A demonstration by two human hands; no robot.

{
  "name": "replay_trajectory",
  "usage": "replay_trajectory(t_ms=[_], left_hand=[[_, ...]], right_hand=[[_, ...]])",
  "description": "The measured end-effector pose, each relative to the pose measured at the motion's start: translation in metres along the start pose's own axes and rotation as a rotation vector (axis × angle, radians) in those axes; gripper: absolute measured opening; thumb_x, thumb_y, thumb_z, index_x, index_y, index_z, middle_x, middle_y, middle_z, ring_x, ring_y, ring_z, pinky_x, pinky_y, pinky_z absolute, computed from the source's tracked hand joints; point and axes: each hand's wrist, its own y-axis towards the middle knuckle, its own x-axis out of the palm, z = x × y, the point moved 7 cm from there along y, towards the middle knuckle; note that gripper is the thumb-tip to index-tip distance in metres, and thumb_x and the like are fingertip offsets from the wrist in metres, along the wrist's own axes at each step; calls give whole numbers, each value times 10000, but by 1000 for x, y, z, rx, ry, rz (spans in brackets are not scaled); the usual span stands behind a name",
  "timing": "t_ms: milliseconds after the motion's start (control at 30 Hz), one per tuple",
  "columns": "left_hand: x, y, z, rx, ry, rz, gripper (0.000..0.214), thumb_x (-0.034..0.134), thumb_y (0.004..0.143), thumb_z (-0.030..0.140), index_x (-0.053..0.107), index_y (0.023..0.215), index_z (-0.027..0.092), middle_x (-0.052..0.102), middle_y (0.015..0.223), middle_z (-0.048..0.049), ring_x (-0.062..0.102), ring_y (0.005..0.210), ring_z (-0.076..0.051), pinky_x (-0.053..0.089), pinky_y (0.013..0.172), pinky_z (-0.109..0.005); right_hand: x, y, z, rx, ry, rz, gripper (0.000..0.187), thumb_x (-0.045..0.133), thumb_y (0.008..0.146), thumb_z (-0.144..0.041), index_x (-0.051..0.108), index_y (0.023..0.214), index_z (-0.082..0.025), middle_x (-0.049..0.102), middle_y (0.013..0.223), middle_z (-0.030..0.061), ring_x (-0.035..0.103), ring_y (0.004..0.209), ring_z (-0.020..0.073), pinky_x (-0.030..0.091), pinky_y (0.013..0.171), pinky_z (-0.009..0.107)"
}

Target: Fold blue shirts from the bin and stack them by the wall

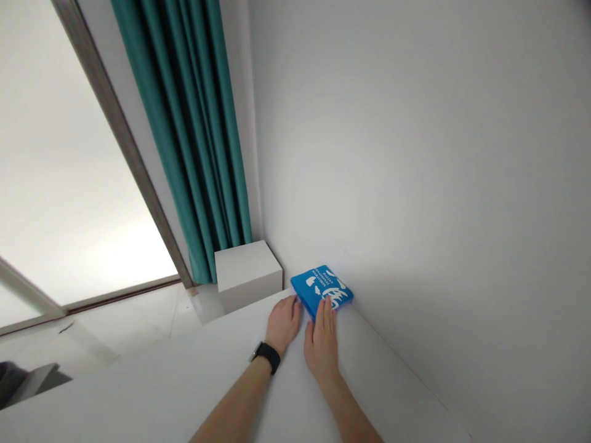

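1 blue box [322, 288], flat, white-printed, is lodged in the far corner of the white tabletop [184, 381], against the wall [415, 184]. It is touched by 2 hands: the left hand [283, 322], flat with fingers together, at its near-left edge; the right hand [321, 344], flat, fingertips laid on its lid. Nothing is gripped. A watch [266, 355], white block [248, 271] and teal curtain [194, 135] are noted beyond. Risk judged: a box held only by flat contact may skid or jam against the wall.
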Motion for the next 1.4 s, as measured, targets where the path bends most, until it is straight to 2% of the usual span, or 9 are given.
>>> replay_trajectory(t_ms=[100, 200, 300, 367, 467, 700, 1000, 1200, 1400], left_hand=[[-4, -7, -2, -22, -59, -8, 345, 355, 970, 240, 612, 1180, 146, 681, 1179, -128, 621, 1107, -236, 459, 1011, -386], [-7, -17, -1, -5, -131, -14, 315, 374, 963, 234, 574, 1195, 163, 676, 1154, -125, 628, 1078, -226, 473, 975, -384], [-14, -28, -4, -28, -204, -5, 231, 405, 940, 216, 546, 1119, 178, 672, 1008, -102, 640, 943, -217, 500, 858, -365], [-20, -38, -7, -42, -234, 3, 148, 409, 926, 202, 530, 1011, 190, 651, 924, -78, 624, 866, -210, 494, 797, -347], [-32, -53, -9, -41, -245, 7, 103, 396, 918, 181, 493, 898, 210, 621, 843, -44, 598, 798, -194, 473, 747, -316], [-59, -94, -18, -55, -298, 9, 99, 408, 912, 208, 483, 848, 214, 597, 783, -22, 565, 731, -177, 434, 682, -285], [-107, -152, -46, -179, -430, 110, 107, 439, 895, 244, 461, 795, 215, 556, 701, 15, 515, 653, -146, 393, 623, -253], [-142, -191, -66, -195, -353, 127, 112, 434, 897, 227, 469, 791, 214, 577, 721, 0, 536, 685, -157, 411, 642, -263], [-181, -233, -90, -159, -139, 124, 119, 432, 846, 123, 487, 794, 214, 599, 827, -44, 555, 823, -197, 456, 751, -306]], right_hand=[[-1, 0, -9, -18, 24, -19, 605, 306, 975, -229, 152, 1547, -106, 208, 1598, 183, 181, 1473, 264, 235, 1161, 547], [-8, 2, -15, -43, 36, -8, 549, 333, 955, -213, 294, 1495, -125, 324, 1546, 176, 271, 1431, 269, 281, 1134, 546], [-16, 3, -22, -82, 38, 18, 418, 383, 917, -188, 484, 1321, -152, 516, 1341, 162, 437, 1274, 268, 384, 1049, 510], [-21, 2, -27, -95, 27, 36, 327, 401, 896, -172, 532, 1195, -170, 566, 1182, 140, 493, 1155, 266, 425, 983, 487], [-25, -2, -38, -134, -11, 29, 232, 404, 875, -142, 525, 1067, -189, 556, 1049, 111, 504, 1056, 267, 443, 909, 459], [-15, -29, -76, -344, -146, -117, 118, 403, 870, -119, 463, 856, -220, 507, 845, 42, 486, 833, 225, 416, 765, 361], [0, -76, -129, -466, -251, -287, 132, 446, 852, -94, 459, 825, -223, 510, 881, 36, 486, 847, 215, 399, 772, 345], [12, -101, -159, -509, -238, -305, 149, 467, 836, -83, 457, 808, -230, 520, 883, 36, 508, 863, 218, 417, 789, 349], [26, -126, -196, -571, -155, -347, 120, 462, 865, -113, 496, 845, -226, 540, 902, 52, 534, 899, 231, 445, 822, 374]])
